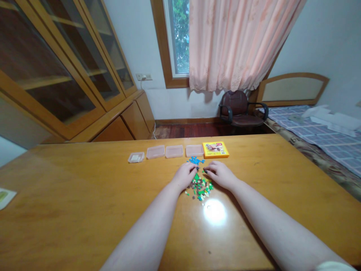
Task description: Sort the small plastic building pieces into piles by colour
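A small heap of tiny building bricks [200, 187], green, brown, cream and blue, lies on the wooden table [84, 195]. My left hand [184, 175] rests at the heap's left side, fingers curled down onto the pieces. My right hand [219, 174] rests at its right side, fingertips pinched together at the heap's top edge; what they hold is too small to make out. A separate cluster of blue bricks [196, 160] lies just beyond both hands. Behind it stands a yellow box [215, 149].
A row of clear plastic trays [165, 151] sits left of the yellow box, with a smaller lidded one [136, 157] at the end. A paper [5, 197] lies at the table's left edge. A chair [239, 109], bed [316, 131] and cabinet [70, 67] stand beyond.
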Tool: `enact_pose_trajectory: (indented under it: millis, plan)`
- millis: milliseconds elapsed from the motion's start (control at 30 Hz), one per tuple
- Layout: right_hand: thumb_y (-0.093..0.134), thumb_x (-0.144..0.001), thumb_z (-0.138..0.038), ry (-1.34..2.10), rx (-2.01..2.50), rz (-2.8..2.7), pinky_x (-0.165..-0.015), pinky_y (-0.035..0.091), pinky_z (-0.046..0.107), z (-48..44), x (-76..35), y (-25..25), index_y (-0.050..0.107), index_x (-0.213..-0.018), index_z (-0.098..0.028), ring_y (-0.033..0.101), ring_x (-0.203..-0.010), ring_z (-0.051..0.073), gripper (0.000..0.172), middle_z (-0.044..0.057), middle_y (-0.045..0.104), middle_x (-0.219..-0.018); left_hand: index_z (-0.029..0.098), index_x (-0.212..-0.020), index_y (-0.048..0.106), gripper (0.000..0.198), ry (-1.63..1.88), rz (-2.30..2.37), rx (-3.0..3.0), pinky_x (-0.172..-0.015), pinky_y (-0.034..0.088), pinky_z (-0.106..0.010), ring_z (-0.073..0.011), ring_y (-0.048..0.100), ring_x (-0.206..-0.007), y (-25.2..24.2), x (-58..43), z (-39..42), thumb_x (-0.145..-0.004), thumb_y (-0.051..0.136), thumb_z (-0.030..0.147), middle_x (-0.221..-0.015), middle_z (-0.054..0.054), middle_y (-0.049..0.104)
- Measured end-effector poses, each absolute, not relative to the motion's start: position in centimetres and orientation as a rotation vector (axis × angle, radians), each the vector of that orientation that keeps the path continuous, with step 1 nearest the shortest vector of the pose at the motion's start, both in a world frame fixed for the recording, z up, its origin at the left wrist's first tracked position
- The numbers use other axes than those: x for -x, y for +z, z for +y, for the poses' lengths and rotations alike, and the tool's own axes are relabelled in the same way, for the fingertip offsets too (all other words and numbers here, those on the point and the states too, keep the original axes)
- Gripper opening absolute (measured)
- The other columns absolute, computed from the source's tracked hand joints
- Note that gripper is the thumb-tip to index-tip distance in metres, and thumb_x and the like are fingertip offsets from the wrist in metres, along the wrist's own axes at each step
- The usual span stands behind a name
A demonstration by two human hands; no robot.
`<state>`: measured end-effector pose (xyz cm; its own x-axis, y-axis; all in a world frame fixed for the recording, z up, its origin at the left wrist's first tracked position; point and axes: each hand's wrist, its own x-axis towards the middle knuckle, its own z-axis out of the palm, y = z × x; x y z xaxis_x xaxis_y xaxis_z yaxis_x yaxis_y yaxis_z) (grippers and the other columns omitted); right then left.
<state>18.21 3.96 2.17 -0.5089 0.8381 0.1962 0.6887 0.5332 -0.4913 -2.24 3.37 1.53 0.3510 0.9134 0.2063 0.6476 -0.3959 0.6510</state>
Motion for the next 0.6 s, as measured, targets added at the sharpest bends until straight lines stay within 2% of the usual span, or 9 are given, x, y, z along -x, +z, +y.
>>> enact_pose_trajectory:
  millis: [133, 433, 600]
  plan:
    - [0.050, -0.086, -0.026, 0.638, 0.968, -2.441, -0.081, 0.042, 0.030, 3.60, -17.96, 2.57, 0.069, -0.096, -0.020, 0.057, -0.087, 0.017, 0.022, 0.007, 0.064, -0.093, 0.019, -0.090, 0.065, 0.021, 0.764, 1.354, -2.160, -0.084, 0.045, -0.031, -0.0169, 0.057, -0.090, 1.58, 2.22, 3.38, -0.084, 0.045, 0.023, -0.093, -0.004, 0.065]
    - [0.047, -0.087, -0.027, 0.367, 1.331, -2.244, -0.081, 0.040, 0.032, 4.17, -18.44, 2.10, 0.070, -0.081, -0.018, 0.058, -0.083, 0.019, 0.025, 0.007, 0.069, -0.087, 0.019, -0.089, 0.066, 0.020, 0.784, 1.349, -2.135, -0.084, 0.044, -0.031, -0.0167, 0.057, -0.089, 1.48, 2.23, 3.38, -0.084, 0.047, 0.024, -0.092, -0.004, 0.065]
    - [0.053, -0.084, -0.025, 0.506, 1.021, -2.439, -0.084, 0.038, 0.033, 3.49, -17.97, 2.48, 0.070, -0.087, -0.022, 0.059, -0.089, 0.019, 0.018, 0.005, 0.069, -0.100, 0.019, -0.089, 0.066, 0.022, 0.768, 1.351, -2.145, -0.083, 0.045, -0.031, -0.0168, 0.056, -0.089, 1.61, 2.18, 3.34, -0.084, 0.045, 0.024, -0.091, -0.004, 0.064]
